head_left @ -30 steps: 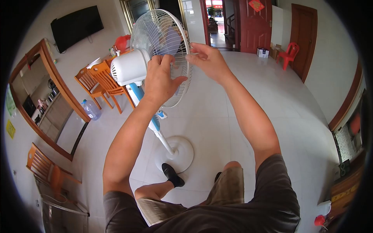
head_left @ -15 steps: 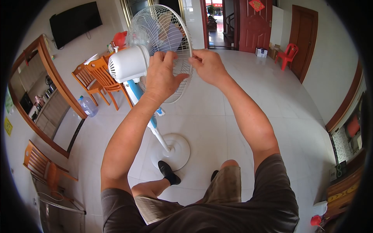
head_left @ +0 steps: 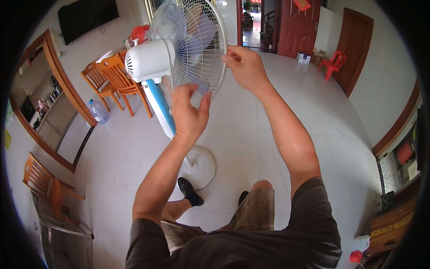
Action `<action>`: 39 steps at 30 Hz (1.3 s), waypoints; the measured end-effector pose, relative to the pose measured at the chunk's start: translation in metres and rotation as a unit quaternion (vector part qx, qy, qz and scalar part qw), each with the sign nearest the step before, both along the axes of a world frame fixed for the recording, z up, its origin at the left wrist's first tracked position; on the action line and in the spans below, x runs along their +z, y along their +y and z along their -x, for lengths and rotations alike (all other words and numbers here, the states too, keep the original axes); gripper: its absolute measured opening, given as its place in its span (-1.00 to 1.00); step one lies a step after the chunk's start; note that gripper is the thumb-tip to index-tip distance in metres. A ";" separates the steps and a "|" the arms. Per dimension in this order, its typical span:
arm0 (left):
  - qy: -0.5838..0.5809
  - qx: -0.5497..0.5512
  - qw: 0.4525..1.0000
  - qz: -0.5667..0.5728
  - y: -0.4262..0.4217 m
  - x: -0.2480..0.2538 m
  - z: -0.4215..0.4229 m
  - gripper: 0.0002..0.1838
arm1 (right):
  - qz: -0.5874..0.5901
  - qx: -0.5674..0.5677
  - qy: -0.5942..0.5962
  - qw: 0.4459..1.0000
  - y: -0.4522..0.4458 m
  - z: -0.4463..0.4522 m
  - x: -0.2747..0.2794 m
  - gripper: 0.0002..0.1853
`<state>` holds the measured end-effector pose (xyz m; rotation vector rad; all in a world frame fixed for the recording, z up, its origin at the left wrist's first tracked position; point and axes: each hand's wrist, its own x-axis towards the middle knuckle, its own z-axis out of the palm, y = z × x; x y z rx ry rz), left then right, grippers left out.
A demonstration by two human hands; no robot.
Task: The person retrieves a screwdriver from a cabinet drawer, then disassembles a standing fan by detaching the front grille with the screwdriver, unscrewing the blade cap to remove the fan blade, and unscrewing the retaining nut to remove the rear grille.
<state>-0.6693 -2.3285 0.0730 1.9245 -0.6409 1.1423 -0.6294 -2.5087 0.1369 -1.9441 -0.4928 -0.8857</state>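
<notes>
A white and blue pedestal fan stands before me, tilted in view, its round wire grille facing away to the right. Purple-blue blades show through the wires. On the grille's right side, my right hand pinches the rim between thumb and fingers. Lower down, my left hand is at the bottom of the grille, thumb apart from curled fingers; whether its fingertips touch the wires I cannot tell. The fan's round white base rests on the floor beside my foot.
Wooden chairs and a large plastic bottle are to the left of the fan. A red plastic chair and small boxes stand near the far right wall. Another wooden chair is at the near left.
My left hand has moved down from the middle of the grille to its lower edge. My right hand stays pinched at the rim. The view has shifted slightly.
</notes>
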 end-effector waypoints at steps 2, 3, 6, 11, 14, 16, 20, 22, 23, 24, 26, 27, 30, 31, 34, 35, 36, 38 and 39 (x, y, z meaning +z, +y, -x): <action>0.333 -0.156 0.898 0.241 -0.004 -0.039 0.004 -0.70 | -0.013 -0.009 0.003 1.000 0.004 -0.001 0.000 -0.66; 0.406 -0.217 0.823 0.334 -0.007 -0.049 0.001 -0.70 | -0.017 -0.013 0.006 1.000 0.006 -0.001 0.000 -0.64; 0.506 -0.365 0.565 0.539 -0.014 -0.062 -0.008 -0.68 | -0.035 -0.031 0.013 0.999 0.013 0.005 0.000 -0.61; 0.412 -0.514 0.369 0.656 -0.022 -0.061 -0.026 -0.64 | -0.076 0.012 -0.018 0.997 0.010 -0.006 -0.013 -0.56; 0.371 -0.534 0.341 0.679 -0.029 -0.065 -0.030 -0.69 | -0.087 0.040 -0.046 0.994 0.011 -0.009 -0.025 -0.47; 0.361 -0.533 0.340 0.685 -0.032 -0.065 -0.033 -0.76 | -0.091 0.034 -0.034 0.995 0.016 -0.002 -0.031 -0.43; 0.356 -0.535 0.336 0.688 -0.035 -0.057 -0.035 -0.86 | -0.093 0.048 0.045 0.993 0.036 0.016 -0.035 -0.42; 0.353 -0.537 0.337 0.688 -0.037 -0.055 -0.036 -0.87 | -0.105 0.059 0.077 0.990 0.038 0.016 -0.036 -0.42; 0.352 -0.536 0.338 0.689 -0.039 -0.053 -0.035 -0.87 | -0.120 0.053 0.087 0.988 0.039 0.014 -0.037 -0.41; 0.352 -0.534 0.339 0.690 -0.040 -0.052 -0.035 -0.88 | -0.135 0.046 0.097 0.985 0.039 0.013 -0.038 -0.41; 0.347 -0.544 0.326 0.691 -0.041 -0.052 -0.039 -0.87 | -0.121 0.036 0.092 0.988 0.037 0.008 -0.041 -0.41; 0.344 -0.549 0.319 0.692 -0.043 -0.051 -0.041 -0.87 | -0.114 0.030 0.088 0.989 0.036 0.007 -0.040 -0.41; 0.344 -0.538 0.318 0.700 -0.046 -0.051 -0.044 -0.90 | -0.110 0.001 0.086 0.990 0.036 0.005 -0.041 -0.37; 0.345 -0.541 0.316 0.699 -0.048 -0.053 -0.046 -0.91 | -0.108 -0.010 0.082 0.991 0.037 0.005 -0.041 -0.38; 0.350 -0.540 0.310 0.699 -0.053 -0.058 -0.055 -0.92 | -0.097 -0.037 0.066 0.992 0.040 0.005 -0.043 -0.42; 0.355 -0.536 0.309 0.701 -0.053 -0.057 -0.056 -0.92 | -0.089 -0.040 0.057 0.994 0.040 0.005 -0.044 -0.43; 0.359 -0.532 0.309 0.702 -0.053 -0.057 -0.057 -0.92 | -0.081 -0.043 0.048 0.995 0.040 0.004 -0.044 -0.44; 0.359 -0.538 0.311 0.697 -0.053 -0.057 -0.058 -0.87 | -0.062 -0.039 0.045 0.996 0.039 0.003 -0.043 -0.45; 0.359 -0.540 0.312 0.694 -0.053 -0.057 -0.058 -0.84 | -0.052 -0.037 0.043 0.997 0.038 0.003 -0.043 -0.46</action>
